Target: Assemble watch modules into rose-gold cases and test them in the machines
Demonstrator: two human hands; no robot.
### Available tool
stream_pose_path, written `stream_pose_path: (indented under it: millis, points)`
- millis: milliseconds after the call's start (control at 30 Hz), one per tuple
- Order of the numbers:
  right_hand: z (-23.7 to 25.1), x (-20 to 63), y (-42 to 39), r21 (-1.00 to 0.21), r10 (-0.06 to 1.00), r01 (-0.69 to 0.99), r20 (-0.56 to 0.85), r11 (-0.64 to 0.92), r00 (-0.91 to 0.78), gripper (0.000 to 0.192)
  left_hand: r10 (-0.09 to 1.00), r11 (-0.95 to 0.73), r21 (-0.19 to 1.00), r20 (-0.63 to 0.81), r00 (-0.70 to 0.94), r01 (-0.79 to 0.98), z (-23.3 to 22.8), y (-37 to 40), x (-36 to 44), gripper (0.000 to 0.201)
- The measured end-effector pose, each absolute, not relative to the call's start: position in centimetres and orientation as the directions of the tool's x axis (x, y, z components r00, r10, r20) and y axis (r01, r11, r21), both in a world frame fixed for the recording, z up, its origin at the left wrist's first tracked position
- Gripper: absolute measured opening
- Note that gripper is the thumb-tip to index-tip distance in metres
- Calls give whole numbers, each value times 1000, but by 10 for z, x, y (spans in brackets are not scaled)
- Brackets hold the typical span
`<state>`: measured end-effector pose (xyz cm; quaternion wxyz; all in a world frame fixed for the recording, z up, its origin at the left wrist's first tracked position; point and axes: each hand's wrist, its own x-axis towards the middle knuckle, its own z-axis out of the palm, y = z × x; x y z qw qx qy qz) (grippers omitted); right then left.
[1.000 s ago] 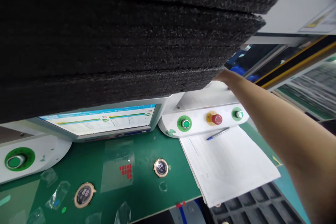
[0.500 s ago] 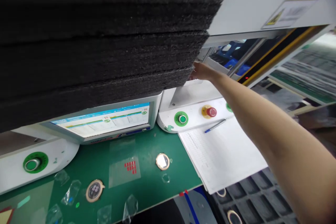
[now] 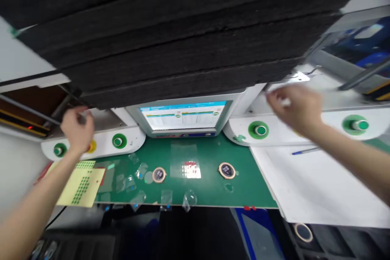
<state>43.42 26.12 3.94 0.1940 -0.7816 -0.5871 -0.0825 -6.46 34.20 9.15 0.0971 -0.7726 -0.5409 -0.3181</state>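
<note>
Both hands raised under a black foam stack, left hand curled, right hand blurred, grip unclear; stack overhead between them, liable to tip onto the screen below.

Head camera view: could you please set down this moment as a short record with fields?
Left hand: raised at the left white console, fingers curled, grip unclear
Right hand: blurred, above the right white console, grip unclear
Overhead: stack of black foam sheets
Centre: lit screen
Green mat: two round discs, clear film scraps
Right: white paper with a blue pen
</note>
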Motion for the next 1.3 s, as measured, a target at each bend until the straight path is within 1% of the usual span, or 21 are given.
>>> stream_pose_path:
  millis: [33, 100, 167, 200, 267, 367, 500, 600, 667, 733, 767, 833, 867, 900, 933, 1000, 1033, 1100, 1167, 1200, 1300]
  points:
    - [27, 406, 244, -182, 931, 968, 293, -171, 219, 43, 781, -426, 188, 570, 255, 885, 80, 323, -68, 28]
    - [5, 348, 219, -151, 987, 988, 153, -25, 48, 47, 790, -538, 184, 449, 417, 822, 51, 282, -63, 25]
    - [-11, 296, 211, -136, 998, 989, 31, 66, -62, 39, 741, -669, 216, 264, 617, 711, 23, 244, -47, 17]
    - [-16, 275, 213, -127, 997, 989, -15, 76, -79, 37, 709, -704, 238, 197, 677, 669, 11, 230, -38, 14]
    - [-18, 248, 225, -112, 994, 992, -81, 61, -71, 32, 674, -726, 279, 107, 731, 629, -5, 213, -23, 20]
    - [-15, 235, 244, -108, 992, 994, -130, -5, -9, 27, 685, -689, 352, 28, 728, 634, -17, 209, -17, 31]
    - [-17, 236, 257, -164, 985, 981, -155, -106, 81, 28, 724, -586, 507, -24, 690, 632, -24, 219, -20, 25]
    - [-22, 233, 263, -253, 978, 952, -156, -174, 137, 29, 777, -466, 648, -25, 628, 602, -21, 219, -16, 19]
    - [-22, 230, 263, -334, 976, 921, -145, -200, 160, 29, 817, -365, 747, -29, 575, 556, -14, 211, -11, 23]
    - [-18, 226, 252, -434, 980, 879, -119, -197, 161, 26, 847, -268, 828, -41, 530, 493, -2, 195, -6, 33]
    - [-14, 225, 241, -491, 984, 853, -99, -178, 148, 23, 863, -173, 887, -73, 500, 427, 4, 185, -3, 38]
    - [-4, 222, 208, -614, 993, 781, -42, -110, 107, 27, 879, 138, 971, -212, 427, 196, 16, 161, 3, 45]
    - [0, 221, 186, -676, 997, 734, -4, -64, 83, 32, 868, 313, 949, -304, 393, 44, 21, 148, 6, 47]
    - [5, 219, 163, -734, 997, 679, 38, -15, 64, 35, 849, 446, 889, -384, 362, -101, 25, 135, 9, 48]
    - [8, 218, 139, -784, 995, 620, 83, 31, 55, 35, 842, 509, 833, -432, 322, -214, 27, 122, 13, 48]
    - [14, 212, 94, -853, 985, 512, 160, 103, 69, 37, 885, 464, 831, -417, 208, -307, 29, 98, 23, 46]
    - [17, 208, 75, -890, 975, 436, 197, 133, 103, 35, 914, 406, 859, -376, 156, -311, 29, 86, 28, 43]
    - [22, 199, 45, -956, 947, 214, 244, 198, 211, 25, 957, 288, 919, -268, 108, -271, 30, 64, 38, 36]
    - [27, 191, 26, -965, 924, -29, 240, 260, 297, 12, 980, 178, 961, -155, 123, -213, 32, 44, 47, 27]
    - [30, 188, 20, -953, 920, -113, 235, 282, 314, 11, 986, 119, 975, -94, 135, -189, 34, 35, 50, 23]
    - [37, 187, 8, -931, 916, -177, 256, 320, 310, 16, 981, -36, 993, 57, 186, -116, 36, 15, 51, 12]
